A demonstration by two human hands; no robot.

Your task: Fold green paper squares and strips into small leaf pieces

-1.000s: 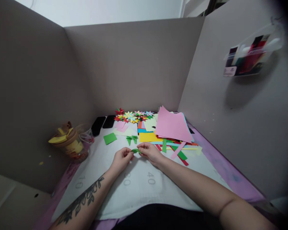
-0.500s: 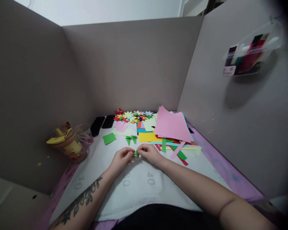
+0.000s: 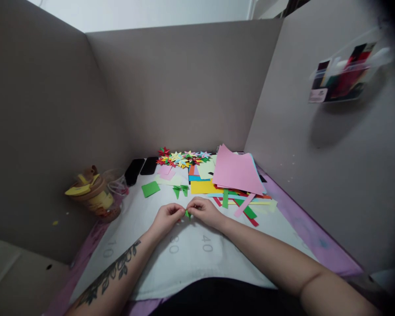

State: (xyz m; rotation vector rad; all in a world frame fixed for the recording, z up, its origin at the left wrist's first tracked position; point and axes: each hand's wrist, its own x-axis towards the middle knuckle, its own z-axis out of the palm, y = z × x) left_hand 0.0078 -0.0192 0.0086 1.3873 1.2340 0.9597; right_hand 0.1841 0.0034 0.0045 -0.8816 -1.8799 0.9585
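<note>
My left hand (image 3: 166,218) and my right hand (image 3: 203,210) meet over a white mat (image 3: 184,259) and pinch a small folded green paper piece (image 3: 187,213) between their fingertips. Only a sliver of the green paper shows between the fingers. Just beyond the hands lie two folded green paper pieces (image 3: 180,190) and a flat green paper square (image 3: 150,189).
A stack of coloured paper sheets (image 3: 233,175) with loose strips (image 3: 245,206) lies at the right. Several folded paper stars (image 3: 182,159) sit at the back. Two black phones (image 3: 141,168) and a yellow-brown container (image 3: 92,197) are at the left. Grey partition walls enclose the desk.
The green piece, stretched wider between the hands a second ago, is now folded smaller and mostly hidden as the fingertips have closed in together.
</note>
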